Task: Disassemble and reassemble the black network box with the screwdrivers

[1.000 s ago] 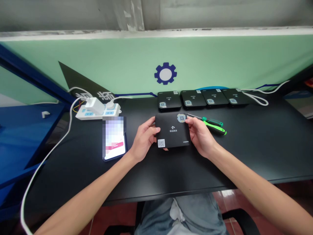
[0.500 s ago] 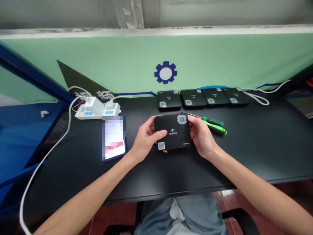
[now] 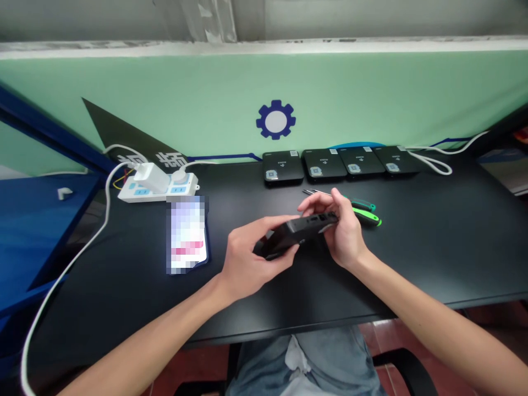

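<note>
One flat black plastic box (image 3: 309, 226) held tilted over the matte black tabletop (image 3: 421, 253), socketed edge facing up.
Left end is gripped by the left hand (image 3: 249, 256), thumb near side, fingers far side. Right end is touched by the right hand (image 3: 344, 231), fingers part-curled; whether they're closed on it can't be told. Two green-and-black-handled screwdrivers (image 3: 369, 214) partly hidden behind the right hand; four similar black boxes (image 3: 324, 166) lined up along the pale green panel (image 3: 198, 104).

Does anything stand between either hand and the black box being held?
Nothing visible: the left hand holds the black box directly, and the right hand is at its other end. The green-handled tools lie beyond the right hand, not between.
</note>
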Tool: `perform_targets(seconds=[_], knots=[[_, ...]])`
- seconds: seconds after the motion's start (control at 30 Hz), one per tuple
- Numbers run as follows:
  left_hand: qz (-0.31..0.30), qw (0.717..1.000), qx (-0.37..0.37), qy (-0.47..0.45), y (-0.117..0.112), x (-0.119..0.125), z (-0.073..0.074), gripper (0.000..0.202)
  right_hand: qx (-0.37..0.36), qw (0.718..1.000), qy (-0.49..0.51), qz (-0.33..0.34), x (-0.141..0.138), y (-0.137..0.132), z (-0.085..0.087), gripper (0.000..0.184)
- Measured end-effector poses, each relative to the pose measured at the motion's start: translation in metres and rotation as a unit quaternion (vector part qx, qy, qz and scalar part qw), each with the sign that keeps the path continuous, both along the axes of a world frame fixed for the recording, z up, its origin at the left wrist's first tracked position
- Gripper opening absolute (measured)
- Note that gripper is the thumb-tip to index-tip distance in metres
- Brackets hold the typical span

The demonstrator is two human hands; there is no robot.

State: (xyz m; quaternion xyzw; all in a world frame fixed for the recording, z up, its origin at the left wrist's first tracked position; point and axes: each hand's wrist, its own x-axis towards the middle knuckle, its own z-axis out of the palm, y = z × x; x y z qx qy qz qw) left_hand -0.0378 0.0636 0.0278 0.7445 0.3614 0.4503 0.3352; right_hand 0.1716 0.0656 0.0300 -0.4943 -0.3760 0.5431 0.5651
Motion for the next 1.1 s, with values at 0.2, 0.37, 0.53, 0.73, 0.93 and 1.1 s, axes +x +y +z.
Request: perform_targets(seconds=[0.2,0.37,0.53,0.73,0.93,1.1], knots=[[0.015,1.000,0.014,0.011,-0.004,0.000,0.004,0.030,0.003,1.000,-0.010,0.017,-0.002,-0.003,0.006,0.080],[0.034,0.999,0.003,0.007,-0.008,-0.001,0.000,0.036,0.022,0.999,-0.007,0.036,-0.001,-0.004,0.005,0.065],[0.091,0.991,-0.073,-0.070,-0.010,0.000,0.005,0.070,0.049,0.997,-0.008,0.052,0.003,-0.005,0.005,0.027],[0.110,0.988,-0.050,-0.094,-0.004,0.000,0.011,0.071,0.002,0.991,0.053,0.120,0.001,-0.002,0.005,0.028],[0.093,0.993,-0.030,-0.070,-0.004,-0.003,0.006,0.067,-0.027,0.986,0.092,0.133,-0.001,0.000,0.000,0.033],[0.126,0.987,-0.054,-0.082,-0.002,-0.002,0.010,0.047,-0.062,0.983,0.108,0.135,0.000,-0.002,0.002,0.039]])
